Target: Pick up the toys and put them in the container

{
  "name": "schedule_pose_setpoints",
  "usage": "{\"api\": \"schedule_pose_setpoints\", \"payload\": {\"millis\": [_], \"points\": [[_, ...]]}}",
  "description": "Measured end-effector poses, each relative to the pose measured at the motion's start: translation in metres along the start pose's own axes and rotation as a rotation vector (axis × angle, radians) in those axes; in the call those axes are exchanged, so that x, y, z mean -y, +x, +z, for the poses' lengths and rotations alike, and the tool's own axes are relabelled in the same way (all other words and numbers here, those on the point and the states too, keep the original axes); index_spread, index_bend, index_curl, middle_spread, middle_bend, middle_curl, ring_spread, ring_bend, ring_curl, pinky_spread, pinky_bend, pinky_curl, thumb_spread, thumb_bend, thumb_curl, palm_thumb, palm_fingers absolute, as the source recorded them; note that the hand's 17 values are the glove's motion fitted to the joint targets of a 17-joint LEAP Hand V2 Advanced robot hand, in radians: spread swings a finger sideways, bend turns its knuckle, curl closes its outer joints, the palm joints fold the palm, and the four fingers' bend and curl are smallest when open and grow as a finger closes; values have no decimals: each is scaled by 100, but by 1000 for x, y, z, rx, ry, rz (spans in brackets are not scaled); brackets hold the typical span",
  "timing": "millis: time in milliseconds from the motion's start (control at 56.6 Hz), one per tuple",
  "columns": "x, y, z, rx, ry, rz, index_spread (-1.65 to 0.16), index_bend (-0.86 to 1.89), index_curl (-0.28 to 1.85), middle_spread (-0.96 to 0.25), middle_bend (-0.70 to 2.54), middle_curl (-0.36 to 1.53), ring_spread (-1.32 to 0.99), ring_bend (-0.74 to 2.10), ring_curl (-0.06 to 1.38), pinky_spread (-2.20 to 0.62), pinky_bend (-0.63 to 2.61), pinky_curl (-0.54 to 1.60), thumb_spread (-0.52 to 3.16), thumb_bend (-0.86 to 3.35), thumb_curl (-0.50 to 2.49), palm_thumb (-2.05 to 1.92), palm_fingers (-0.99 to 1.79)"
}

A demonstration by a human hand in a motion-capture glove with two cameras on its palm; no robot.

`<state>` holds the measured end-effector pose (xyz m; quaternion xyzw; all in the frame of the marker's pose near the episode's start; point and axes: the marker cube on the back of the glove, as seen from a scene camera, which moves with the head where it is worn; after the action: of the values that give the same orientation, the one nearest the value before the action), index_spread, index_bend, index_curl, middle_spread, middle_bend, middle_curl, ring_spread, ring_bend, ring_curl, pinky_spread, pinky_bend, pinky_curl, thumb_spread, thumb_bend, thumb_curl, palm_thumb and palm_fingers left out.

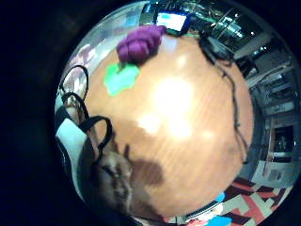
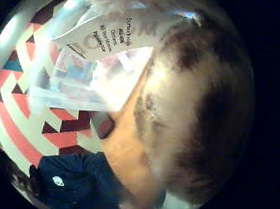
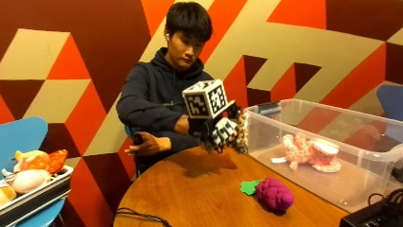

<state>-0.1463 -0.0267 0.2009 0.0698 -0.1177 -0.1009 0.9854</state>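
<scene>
In the outside view my gloved right hand (image 3: 217, 128) grips a brown-and-white furry plush toy (image 3: 240, 135) in the air above the round wooden table (image 3: 189, 189). It hangs just beside the left wall of the clear plastic container (image 3: 353, 182). The plush (image 2: 199, 116) fills the thumb side palm view, with its white label (image 2: 107, 35) and the container (image 2: 77, 80) behind it. A pink-and-white toy (image 3: 308, 152) lies inside the container. A purple grape toy (image 3: 274, 194) with a green leaf (image 3: 250, 187) lies on the table in front of the container; the little finger side view shows the purple toy (image 1: 139, 43) too.
The person's bare left hand (image 3: 148, 144) rests at the table's far edge. A tray of plush toys (image 3: 31, 182) sits on a blue chair at the left. A black cable (image 3: 135, 215) and a black device (image 3: 372, 217) lie at the table's near edge.
</scene>
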Motion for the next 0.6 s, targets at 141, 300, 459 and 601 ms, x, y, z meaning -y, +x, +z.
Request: {"api": "schedule_pose_setpoints", "payload": {"millis": [141, 300, 459, 601], "points": [[30, -29, -83, -63, 86, -14, -28, 90, 56, -18, 100, 74, -35, 137, 72, -41, 120, 54, 102, 20, 79, 71, 110], [57, -86, -145, -90, 181, -100, -29, 95, 66, -19, 105, 79, -34, 143, 73, -42, 122, 58, 91, 18, 88, 71, 105], [86, -155, -162, -25, 196, -175, -29, 96, 76, -20, 107, 83, -33, 146, 72, -42, 121, 60, 83, 17, 95, 71, 103], [117, -188, -141, 1, 182, -147, -29, 94, 83, -21, 108, 85, -32, 148, 71, -42, 122, 62, 77, 16, 101, 71, 101]]}}
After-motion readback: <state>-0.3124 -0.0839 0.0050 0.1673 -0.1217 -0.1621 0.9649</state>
